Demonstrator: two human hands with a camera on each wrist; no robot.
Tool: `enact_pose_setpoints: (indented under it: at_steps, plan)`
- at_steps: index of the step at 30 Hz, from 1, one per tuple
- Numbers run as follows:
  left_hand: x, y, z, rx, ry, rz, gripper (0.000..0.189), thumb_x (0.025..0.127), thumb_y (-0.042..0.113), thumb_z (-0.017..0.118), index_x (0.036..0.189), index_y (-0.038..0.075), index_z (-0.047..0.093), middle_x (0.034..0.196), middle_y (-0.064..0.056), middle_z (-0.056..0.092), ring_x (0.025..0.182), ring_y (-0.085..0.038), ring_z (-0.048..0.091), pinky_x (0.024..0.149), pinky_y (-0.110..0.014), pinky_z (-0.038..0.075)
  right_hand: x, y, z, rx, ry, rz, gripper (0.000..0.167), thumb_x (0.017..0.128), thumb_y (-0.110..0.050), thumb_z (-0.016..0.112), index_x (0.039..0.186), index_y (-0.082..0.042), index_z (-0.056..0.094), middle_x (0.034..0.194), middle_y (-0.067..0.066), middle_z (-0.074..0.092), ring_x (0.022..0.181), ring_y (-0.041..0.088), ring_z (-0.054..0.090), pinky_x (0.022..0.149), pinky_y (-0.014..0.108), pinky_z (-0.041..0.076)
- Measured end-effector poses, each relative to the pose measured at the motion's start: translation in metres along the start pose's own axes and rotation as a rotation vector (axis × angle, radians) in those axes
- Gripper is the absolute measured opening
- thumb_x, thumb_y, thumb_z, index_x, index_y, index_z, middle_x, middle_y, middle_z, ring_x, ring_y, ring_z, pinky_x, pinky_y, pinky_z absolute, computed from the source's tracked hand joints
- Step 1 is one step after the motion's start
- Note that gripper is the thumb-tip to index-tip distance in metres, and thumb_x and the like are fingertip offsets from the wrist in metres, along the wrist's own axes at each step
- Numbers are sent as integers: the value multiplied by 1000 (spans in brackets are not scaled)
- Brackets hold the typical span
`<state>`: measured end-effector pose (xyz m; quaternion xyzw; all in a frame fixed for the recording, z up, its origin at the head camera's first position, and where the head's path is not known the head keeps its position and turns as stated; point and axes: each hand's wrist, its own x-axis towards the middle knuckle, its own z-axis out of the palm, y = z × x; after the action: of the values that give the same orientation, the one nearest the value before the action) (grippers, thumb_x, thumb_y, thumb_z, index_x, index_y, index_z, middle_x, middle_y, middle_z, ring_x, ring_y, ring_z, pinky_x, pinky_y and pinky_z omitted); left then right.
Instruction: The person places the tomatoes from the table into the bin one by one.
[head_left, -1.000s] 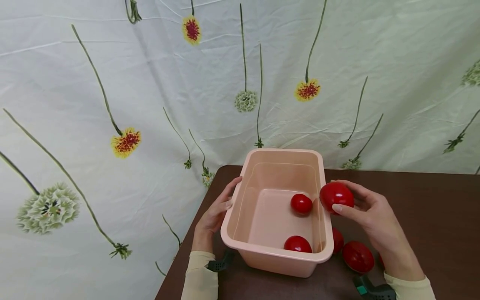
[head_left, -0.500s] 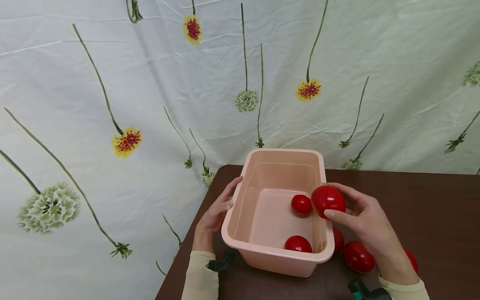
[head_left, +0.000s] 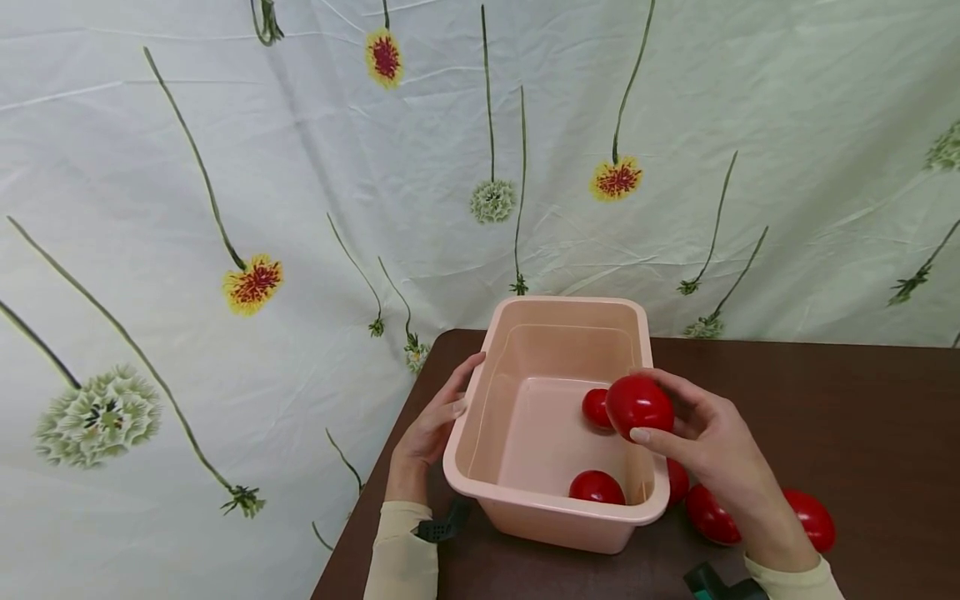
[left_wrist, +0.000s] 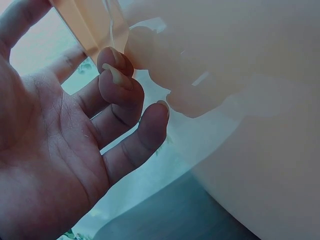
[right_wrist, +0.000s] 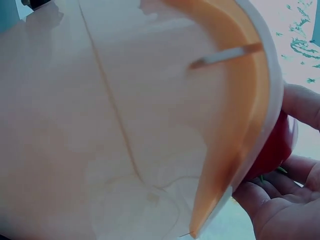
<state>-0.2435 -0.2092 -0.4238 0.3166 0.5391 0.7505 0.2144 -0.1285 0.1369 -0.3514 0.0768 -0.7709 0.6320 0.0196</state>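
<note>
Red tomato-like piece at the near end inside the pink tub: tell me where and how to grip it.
I'd grip the red piece by its left and right sides, coming down from above through the open top of the pink tub. Its rounded shape should suit curled fingers, and the near rim hides its lower part, so a low reach from the front looks blocked.

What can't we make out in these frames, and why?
- Head: far tomato in the bin, partly behind the held tomato.
- Head: near tomato in the bin, underside hidden by the bin's near wall.
- Head: table tomato nearest the bin, partly behind it.
- Left wrist: left hand, cut off by the left edge.
- Right wrist: held tomato, partly behind the bin's rim.
</note>
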Motion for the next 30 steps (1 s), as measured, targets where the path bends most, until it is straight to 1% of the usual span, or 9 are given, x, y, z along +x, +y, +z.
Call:
enact_pose_setpoints:
  at_steps: [8,10,12,15,19,23,28,29,30]
  plan:
    - [0,0,0,14,-3,1,72,92,27,50,156,22,16,119,-3,64,102,-16,67,84,-34,57,-1,0,4,-62,9,-65,68,84,-23,76,144,-16,45,138,13,54,103,7,66,83,28,57]
    - [-1,1,1,6,-2,0,73,92,28,52,155,21,16,120,-3,63,103,-17,66,85,-33,57,-1,0,4,-84,12,-77,68,83,-23,76,144,-16,46,138,11,55,106,11,66,83,28,57]
    - [-1,1,1,5,-5,3,74,92,29,53,155,21,16,121,-3,63,104,-16,66,85,-33,56,-1,0,4,-112,21,-79,66,84,-24,76,143,-16,47,140,10,55,113,19,65,85,30,56]
    - [0,1,0,4,-8,5,74,92,29,53,155,21,16,121,-3,64,103,-17,66,85,-33,56,-1,0,3,-159,41,-77,66,85,-28,75,143,-16,48,145,10,52,125,31,58,85,35,56]
    - [0,1,1,11,-14,1,74,92,28,52,155,20,16,120,-4,64,103,-17,67,86,-34,57,-1,1,-3,-180,50,-55,67,85,-31,75,143,-15,47,148,12,47,129,37,52,81,40,57]
    - [0,1,1,38,-8,-4,75,91,29,53,155,19,16,121,-4,63,105,-17,65,87,-35,56,1,1,-11,-180,63,-8,63,87,-31,72,143,-16,48,146,12,49,130,35,52,84,37,56]
    - [1,1,1,63,13,-8,77,89,31,55,155,20,16,125,-4,62,109,-16,64,92,-38,54,4,6,-24,-243,100,20,60,89,-34,70,142,-15,49,144,12,52,129,34,53,89,30,55]
    - [1,1,1,61,16,-10,78,89,32,56,155,20,16,125,-3,62,110,-16,63,92,-38,54,4,8,-27,-254,103,20,60,89,-35,69,142,-15,49,143,13,53,128,33,55,88,27,55]
    - [1,1,1,57,19,-11,79,89,33,57,155,21,17,125,-4,61,110,-16,63,92,-38,54,5,11,-29,-255,108,10,58,90,-34,69,141,-14,49,142,14,53,125,26,58,87,23,55]
